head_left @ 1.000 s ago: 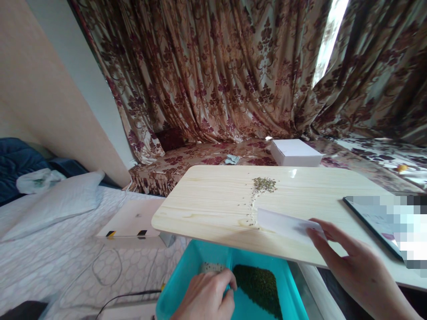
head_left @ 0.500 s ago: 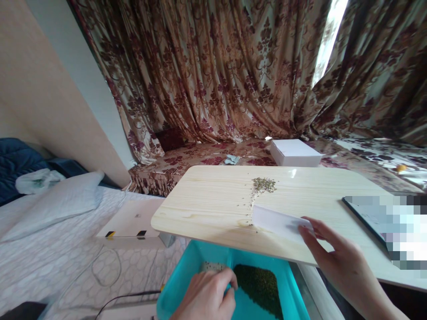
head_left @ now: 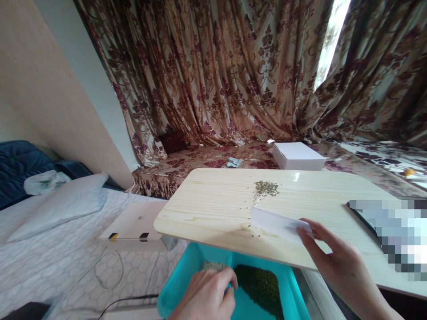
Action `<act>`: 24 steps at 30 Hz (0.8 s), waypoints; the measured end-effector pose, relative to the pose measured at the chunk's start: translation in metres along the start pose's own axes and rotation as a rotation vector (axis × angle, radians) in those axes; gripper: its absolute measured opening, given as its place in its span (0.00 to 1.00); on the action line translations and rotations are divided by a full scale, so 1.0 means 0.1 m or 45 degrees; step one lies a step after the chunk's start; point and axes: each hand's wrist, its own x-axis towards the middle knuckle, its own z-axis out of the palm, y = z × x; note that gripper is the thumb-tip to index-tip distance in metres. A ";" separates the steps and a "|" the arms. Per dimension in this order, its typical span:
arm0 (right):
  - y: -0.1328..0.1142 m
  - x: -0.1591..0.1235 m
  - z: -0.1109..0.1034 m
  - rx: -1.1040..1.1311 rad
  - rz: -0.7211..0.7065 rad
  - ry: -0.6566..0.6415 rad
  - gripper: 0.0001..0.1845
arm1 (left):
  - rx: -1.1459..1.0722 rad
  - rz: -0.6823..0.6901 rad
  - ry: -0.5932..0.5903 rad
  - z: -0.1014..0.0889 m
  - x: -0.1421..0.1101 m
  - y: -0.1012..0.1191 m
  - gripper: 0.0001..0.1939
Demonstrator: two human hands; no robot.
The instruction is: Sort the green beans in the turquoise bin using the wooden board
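My right hand (head_left: pixel 328 242) pinches one end of a white card (head_left: pixel 275 221), whose long edge rests on or just above the pale wooden tabletop (head_left: pixel 203 195). Beyond the card lies a small heap of greenish seeds (head_left: pixel 266 188), with a thin trail and stray grains running towards the near edge. Below that edge is a turquoise divided bin (head_left: pixel 187 266). My left hand (head_left: pixel 211 291) is closed over its middle divider, with the fingertips partly hidden. Dark green seeds (head_left: pixel 258 286) fill part of the right compartment; pale, speckled contents (head_left: pixel 213 266) show in the left one.
A tablet-like device (head_left: pixel 376 231), partly blurred out, lies at the table's right. Behind the table stands a white box (head_left: pixel 298 155). On the bed at left are a pale flat box (head_left: pixel 136 220), a pillow (head_left: pixel 63 204) and a looped cable (head_left: pixel 108 269). Patterned curtains (head_left: pixel 213 66) hang behind.
The card has slid slightly left and nearer across the tabletop, and a few grains by its tip now lie closer to the near edge. My left hand stays on the bin. The view has shifted a little.
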 end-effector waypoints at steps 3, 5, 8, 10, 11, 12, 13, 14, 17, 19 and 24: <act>-0.02 0.05 0.07 0.032 -0.011 -0.001 0.14 | -0.018 -0.009 0.013 -0.01 -0.02 0.00 0.14; -0.05 0.07 0.10 0.026 -0.014 -0.039 0.15 | -0.019 -0.008 0.021 -0.01 -0.03 0.00 0.15; -0.09 0.07 0.11 0.015 -0.023 -0.086 0.17 | -0.028 -0.013 0.031 -0.02 -0.02 -0.01 0.15; -0.11 0.05 0.08 0.015 -0.045 -0.110 0.17 | -0.032 0.002 0.041 -0.02 -0.01 -0.01 0.15; -0.11 0.04 0.06 0.015 -0.050 -0.117 0.17 | -0.033 0.017 0.047 -0.03 -0.01 -0.02 0.15; -0.11 0.04 0.05 0.016 -0.050 -0.117 0.17 | -0.034 0.033 0.052 -0.03 -0.01 -0.02 0.15; -0.11 0.03 0.03 0.019 -0.045 -0.111 0.17 | -0.037 0.043 0.057 -0.03 -0.01 -0.02 0.15; -0.10 0.03 0.02 0.024 -0.040 -0.102 0.17 | -0.038 0.047 0.059 -0.04 -0.01 -0.03 0.14; -0.05 -0.01 0.00 0.044 -0.036 -0.111 0.17 | -0.032 0.033 0.064 -0.05 -0.01 -0.03 0.15; 0.00 -0.06 -0.03 0.046 -0.043 -0.116 0.15 | -0.030 0.021 0.059 -0.06 -0.02 -0.03 0.15; 0.15 -0.28 -0.16 -0.022 -0.117 0.050 0.10 | -0.044 0.008 0.060 -0.07 -0.05 -0.02 0.14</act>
